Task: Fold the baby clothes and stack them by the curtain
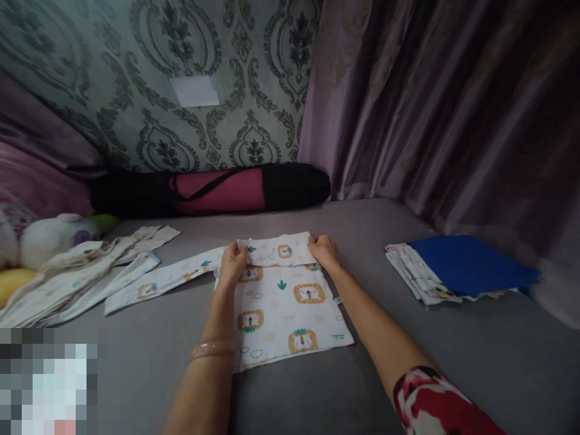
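A small white baby shirt point(285, 308) printed with yellow lions lies flat on the grey bed surface point(389, 362). Its left sleeve point(158, 281) stretches out to the left. A strip at its far edge point(278, 249) is folded over towards me. My left hand point(233, 264) pinches the left end of that folded strip. My right hand point(322, 249) grips its right end. Both hands have fingers closed on the cloth. A bangle sits on my left wrist.
Several loose pale garments point(86, 272) lie heaped at the left beside a soft toy point(49, 238). A folded stack topped by a blue cloth point(466, 266) sits at the right. A black and pink rolled bag point(217, 190) lies against the patterned wall. Purple curtains hang at the right.
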The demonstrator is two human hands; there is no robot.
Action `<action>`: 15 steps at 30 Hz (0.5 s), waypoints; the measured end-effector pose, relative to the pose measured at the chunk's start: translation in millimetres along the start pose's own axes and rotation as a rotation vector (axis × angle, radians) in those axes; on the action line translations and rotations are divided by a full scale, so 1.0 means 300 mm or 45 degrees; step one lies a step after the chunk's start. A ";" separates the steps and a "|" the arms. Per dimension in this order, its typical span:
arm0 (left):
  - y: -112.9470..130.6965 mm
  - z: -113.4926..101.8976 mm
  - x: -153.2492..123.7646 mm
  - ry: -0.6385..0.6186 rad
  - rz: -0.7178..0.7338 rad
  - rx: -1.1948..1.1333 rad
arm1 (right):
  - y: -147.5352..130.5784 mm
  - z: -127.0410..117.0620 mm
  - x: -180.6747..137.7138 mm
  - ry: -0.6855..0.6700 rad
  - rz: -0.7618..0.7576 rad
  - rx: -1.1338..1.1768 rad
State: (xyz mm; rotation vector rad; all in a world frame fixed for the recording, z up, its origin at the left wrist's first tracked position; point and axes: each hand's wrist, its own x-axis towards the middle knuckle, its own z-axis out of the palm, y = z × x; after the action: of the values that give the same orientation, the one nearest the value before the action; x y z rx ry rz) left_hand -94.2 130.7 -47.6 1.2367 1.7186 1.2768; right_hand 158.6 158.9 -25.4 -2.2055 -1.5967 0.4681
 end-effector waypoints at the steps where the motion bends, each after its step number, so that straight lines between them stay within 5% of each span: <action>1: 0.005 -0.003 -0.003 0.025 0.046 0.111 | -0.008 0.002 -0.009 0.011 0.002 -0.009; 6: 0.027 -0.007 -0.015 0.146 0.176 0.561 | -0.041 0.009 -0.046 0.079 -0.014 -0.076; 15: 0.013 -0.009 -0.030 0.158 0.176 0.755 | -0.057 0.072 -0.082 0.289 -0.030 -0.223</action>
State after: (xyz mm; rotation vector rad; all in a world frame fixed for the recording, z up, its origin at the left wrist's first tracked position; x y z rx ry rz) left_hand -92.5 121.6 -43.2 1.6553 2.2306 0.9572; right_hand 126.8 142.6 -34.8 -2.2680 -1.5910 0.0684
